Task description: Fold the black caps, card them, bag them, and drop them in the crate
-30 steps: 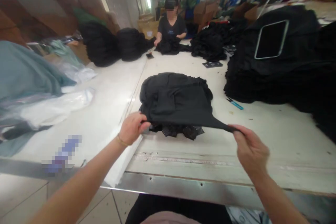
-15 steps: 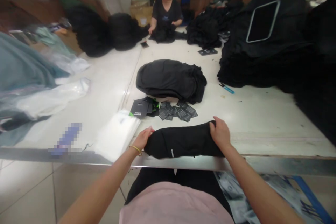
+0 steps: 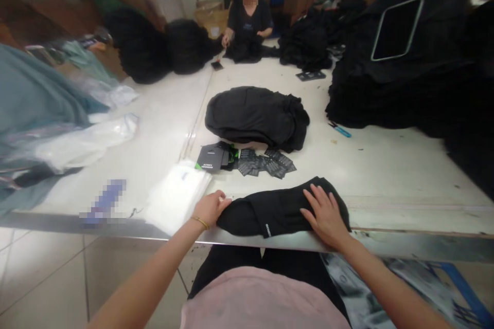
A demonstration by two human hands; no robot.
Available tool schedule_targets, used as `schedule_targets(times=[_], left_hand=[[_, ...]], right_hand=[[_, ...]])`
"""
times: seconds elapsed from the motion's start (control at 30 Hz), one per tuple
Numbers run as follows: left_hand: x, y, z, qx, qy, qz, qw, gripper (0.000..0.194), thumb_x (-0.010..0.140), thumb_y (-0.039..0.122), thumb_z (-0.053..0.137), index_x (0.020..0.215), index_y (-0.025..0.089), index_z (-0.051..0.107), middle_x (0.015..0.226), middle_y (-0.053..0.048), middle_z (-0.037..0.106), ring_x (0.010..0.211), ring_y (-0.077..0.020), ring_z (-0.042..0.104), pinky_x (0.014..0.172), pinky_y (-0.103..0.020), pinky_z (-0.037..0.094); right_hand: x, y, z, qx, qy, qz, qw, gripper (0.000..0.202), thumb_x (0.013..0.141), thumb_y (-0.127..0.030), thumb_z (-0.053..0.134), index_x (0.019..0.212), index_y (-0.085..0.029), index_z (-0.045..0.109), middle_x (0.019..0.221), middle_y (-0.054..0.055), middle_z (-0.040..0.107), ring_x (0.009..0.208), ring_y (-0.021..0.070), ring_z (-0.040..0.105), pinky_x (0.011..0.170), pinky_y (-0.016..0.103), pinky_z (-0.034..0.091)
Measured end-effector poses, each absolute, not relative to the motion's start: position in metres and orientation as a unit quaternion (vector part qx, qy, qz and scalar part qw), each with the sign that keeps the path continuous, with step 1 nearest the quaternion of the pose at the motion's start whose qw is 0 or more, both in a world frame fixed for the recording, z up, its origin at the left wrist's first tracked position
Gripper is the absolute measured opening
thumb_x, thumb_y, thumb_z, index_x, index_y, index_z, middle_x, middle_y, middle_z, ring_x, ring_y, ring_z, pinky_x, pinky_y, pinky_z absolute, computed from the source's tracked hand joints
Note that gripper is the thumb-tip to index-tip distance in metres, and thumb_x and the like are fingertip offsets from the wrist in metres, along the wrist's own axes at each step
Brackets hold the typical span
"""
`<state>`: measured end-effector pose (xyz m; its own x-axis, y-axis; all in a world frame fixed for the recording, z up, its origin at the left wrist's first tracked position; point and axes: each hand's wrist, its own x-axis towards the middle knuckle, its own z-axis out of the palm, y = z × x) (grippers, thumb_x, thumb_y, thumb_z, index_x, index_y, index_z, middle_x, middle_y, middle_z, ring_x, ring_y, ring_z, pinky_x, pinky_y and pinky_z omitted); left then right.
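A black stretchy fabric piece (image 3: 283, 211) with small white lettering lies flat along the table's front edge. At its left end, my left hand (image 3: 210, 209) has its thumb and fingers pinched together at the fabric's edge. My right hand (image 3: 326, 216) rests on the right part of the fabric, palm down with fingers spread. Just beyond the fabric are a stack of dark printed cards (image 3: 212, 158) with green edges and a spread of small black tags (image 3: 266, 163). White plastic bags (image 3: 175, 198) lie beside my left hand.
Folded black garments (image 3: 257, 117) are stacked mid-table. Blue thread snips (image 3: 340, 130) lie to their right, near a large black pile (image 3: 386, 92) with a tablet-like device (image 3: 398, 29) on top. Across the table, a person (image 3: 249, 23) handles black cloth. Grey-green fabric (image 3: 34, 92) is at left.
My right hand has let go of the fabric's right end and now lies spread on top of it. The fabric's left part has shifted, with a fold now showing near the lettering.
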<state>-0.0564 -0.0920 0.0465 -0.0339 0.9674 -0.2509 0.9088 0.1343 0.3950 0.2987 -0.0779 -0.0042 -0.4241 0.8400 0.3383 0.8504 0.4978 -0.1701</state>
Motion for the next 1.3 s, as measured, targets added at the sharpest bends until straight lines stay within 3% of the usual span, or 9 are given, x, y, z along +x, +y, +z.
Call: schedule_targets(times=[0.13, 0.3, 0.5, 0.63, 0.77, 0.9, 1.03, 1.2, 1.3], left_hand=[[-0.013, -0.071, 0.062, 0.699, 0.619, 0.190, 0.305, 0.029, 0.086, 0.039, 0.039, 0.095, 0.020, 0.058, 0.076, -0.001, 0.066, 0.071, -0.0155, 0.060, 0.067, -0.025, 0.042], [0.055, -0.039, 0.059, 0.775, 0.455, 0.153, 0.411, 0.030, 0.087, 0.032, 0.037, 0.098, 0.020, 0.062, 0.085, 0.000, 0.069, 0.081, -0.0157, 0.060, 0.074, -0.024, 0.042], [0.052, -0.048, 0.041, 0.787, 0.430, 0.088, 0.434, 0.044, 0.092, 0.037, 0.024, 0.090, 0.021, 0.064, 0.085, -0.001, 0.069, 0.082, -0.0169, 0.059, 0.077, -0.026, 0.041], [0.054, -0.065, 0.035, 0.798, 0.462, 0.097, 0.375, 0.039, 0.088, 0.047, 0.033, 0.096, 0.022, 0.063, 0.082, -0.001, 0.067, 0.078, -0.0182, 0.060, 0.075, -0.028, 0.041], [0.078, -0.075, 0.025, 0.781, 0.552, 0.119, 0.269, 0.040, 0.081, 0.051, 0.049, 0.105, 0.020, 0.056, 0.074, -0.003, 0.065, 0.076, -0.0206, 0.060, 0.076, -0.032, 0.042], [0.102, -0.073, 0.021, 0.803, 0.541, 0.154, 0.198, 0.048, 0.081, 0.047, 0.051, 0.118, 0.018, 0.048, 0.094, -0.009, 0.063, 0.087, -0.0231, 0.058, 0.080, -0.036, 0.042], [0.117, -0.057, 0.027, 0.880, 0.396, 0.181, 0.191, 0.045, 0.081, 0.019, 0.048, 0.126, 0.025, 0.044, 0.129, -0.006, 0.048, 0.115, -0.0206, 0.044, 0.096, -0.036, 0.034], [0.118, -0.023, 0.029, 0.863, 0.370, 0.096, 0.330, 0.034, 0.088, 0.022, 0.032, 0.110, 0.022, 0.058, 0.112, -0.003, 0.062, 0.103, -0.0177, 0.054, 0.093, -0.032, 0.037], [0.119, -0.010, 0.028, 0.825, 0.406, 0.071, 0.386, 0.039, 0.091, 0.034, 0.026, 0.107, 0.017, 0.059, 0.106, -0.007, 0.064, 0.096, -0.0198, 0.058, 0.086, -0.031, 0.041]], right_hand=[[0.223, -0.124, 0.010, -0.333, -0.918, 0.061, 0.207, 0.051, 0.080, -0.028, 0.053, 0.129, -0.015, 0.044, 0.137, 0.013, 0.043, 0.130, 0.0283, 0.030, 0.105, 0.051, 0.025], [0.175, -0.149, 0.005, -0.393, -0.840, 0.193, 0.321, 0.032, 0.082, -0.014, 0.046, 0.109, -0.021, 0.061, 0.109, 0.010, 0.066, 0.107, 0.0253, 0.055, 0.093, 0.049, 0.040], [0.235, -0.143, 0.004, -0.581, -0.274, 0.564, 0.519, 0.018, 0.073, -0.030, 0.059, 0.087, -0.023, 0.065, 0.091, 0.003, 0.070, 0.091, 0.0210, 0.062, 0.086, 0.036, 0.049], [0.258, -0.139, -0.004, -0.598, -0.129, 0.572, 0.547, 0.014, 0.066, -0.030, 0.061, 0.077, -0.022, 0.060, 0.079, 0.002, 0.069, 0.085, 0.0206, 0.064, 0.080, 0.036, 0.053], [0.265, -0.152, -0.001, -0.628, -0.134, 0.545, 0.539, 0.026, 0.065, -0.033, 0.065, 0.087, -0.021, 0.058, 0.083, 0.004, 0.067, 0.080, 0.0217, 0.064, 0.071, 0.038, 0.055], [0.276, -0.173, 0.007, -0.671, -0.482, 0.279, 0.489, 0.052, 0.069, -0.036, 0.066, 0.115, -0.019, 0.051, 0.120, 0.014, 0.055, 0.111, 0.0286, 0.051, 0.092, 0.049, 0.043], [0.285, -0.176, 0.003, -0.562, -0.746, 0.138, 0.328, 0.056, 0.075, -0.029, 0.060, 0.128, -0.019, 0.044, 0.137, 0.014, 0.042, 0.130, 0.0296, 0.030, 0.102, 0.052, 0.031], [0.301, -0.149, 0.006, -0.623, -0.559, 0.361, 0.412, 0.035, 0.074, -0.034, 0.061, 0.107, -0.023, 0.061, 0.114, 0.008, 0.063, 0.110, 0.0260, 0.053, 0.095, 0.045, 0.040], [0.309, -0.125, 0.019, -0.658, -0.274, 0.514, 0.476, 0.036, 0.073, -0.045, 0.059, 0.098, -0.019, 0.062, 0.098, 0.009, 0.069, 0.087, 0.0247, 0.063, 0.068, 0.036, 0.053]])
